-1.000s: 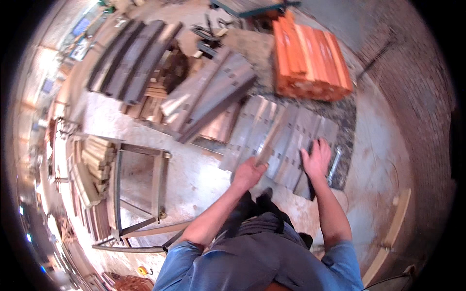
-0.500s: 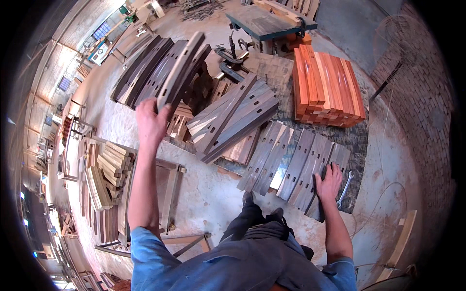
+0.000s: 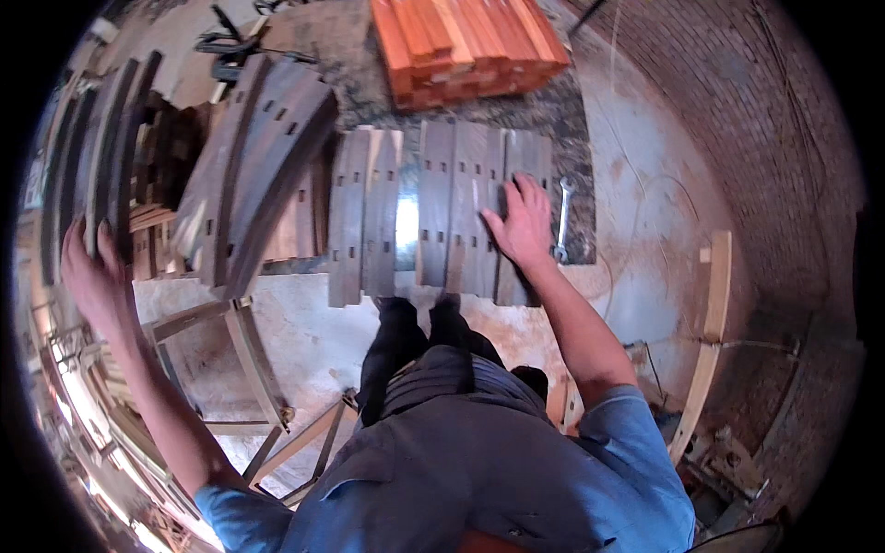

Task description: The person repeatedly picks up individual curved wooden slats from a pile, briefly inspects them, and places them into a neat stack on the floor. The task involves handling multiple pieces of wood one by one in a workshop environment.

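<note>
My left hand (image 3: 95, 279) is closed round the near end of a dark wooden slat (image 3: 109, 138) at the left, on top of a stack of similar slats. My right hand (image 3: 524, 224) lies with fingers spread on the rightmost of a row of mortised wooden slats (image 3: 435, 221), holding nothing. These slats lie side by side in front of my feet, with small rectangular slots cut in them and one gap. Between my hands, more slotted slats (image 3: 267, 157) are piled at a slant. Just right of my right hand lies a metal wrench (image 3: 563, 219).
Reddish-orange wood pieces (image 3: 470, 55) form a neat block beyond the row. Black clamps (image 3: 230, 46) lie at the far left. A wooden frame (image 3: 253, 359) stands near my left forearm. To the right are a long timber (image 3: 710, 341) and a brick wall (image 3: 737, 111).
The view has swung, so the stacks now appear further left and the orange block nearer the top. My left hand stays at the slat's end; my right hand stays on the row.
</note>
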A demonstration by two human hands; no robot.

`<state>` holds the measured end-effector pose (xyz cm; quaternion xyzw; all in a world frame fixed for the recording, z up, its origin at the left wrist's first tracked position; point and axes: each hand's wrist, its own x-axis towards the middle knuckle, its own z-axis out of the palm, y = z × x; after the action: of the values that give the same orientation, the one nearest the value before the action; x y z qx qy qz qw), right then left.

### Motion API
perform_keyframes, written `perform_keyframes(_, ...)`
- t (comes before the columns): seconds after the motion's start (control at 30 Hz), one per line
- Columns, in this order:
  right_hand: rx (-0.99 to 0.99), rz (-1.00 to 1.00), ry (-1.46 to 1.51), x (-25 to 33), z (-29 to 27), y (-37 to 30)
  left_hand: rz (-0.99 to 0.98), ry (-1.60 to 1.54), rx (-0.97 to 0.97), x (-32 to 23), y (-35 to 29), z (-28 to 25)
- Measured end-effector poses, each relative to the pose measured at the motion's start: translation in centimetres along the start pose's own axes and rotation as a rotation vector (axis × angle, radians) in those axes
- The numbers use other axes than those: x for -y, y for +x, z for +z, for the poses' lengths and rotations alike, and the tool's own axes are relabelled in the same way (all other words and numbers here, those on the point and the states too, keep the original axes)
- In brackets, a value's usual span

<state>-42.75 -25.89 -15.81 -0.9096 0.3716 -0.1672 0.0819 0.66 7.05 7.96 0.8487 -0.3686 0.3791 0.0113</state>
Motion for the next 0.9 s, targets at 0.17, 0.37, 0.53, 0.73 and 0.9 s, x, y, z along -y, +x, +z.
perform_keyframes(0.17,0.014,0.022,0.016,-0.4,0.1,-0.2,-0.122,-1.081,0.617,-19.8,-8.3,-4.9)
perform_keyframes(0.37,0.038,0.027,0.019,-0.4,0.6,-0.3,-0.983,-1.466,1.536,-33.8,-26.9,3.8)
perform_keyframes(0.53,0.053,0.035,0.015,-0.8,0.8,-0.4,-1.395,-1.644,1.393,-36.6,-28.3,4.2)
perform_keyframes(0.73,0.068,0.030,0.010,-0.7,0.6,-0.4,-1.601,-1.711,1.215,-37.1,-29.8,4.2)
perform_keyframes(0.9,0.064,0.039,-0.008,-0.8,0.8,-0.5,-0.994,-1.177,0.892,-36.5,-30.1,0.8)
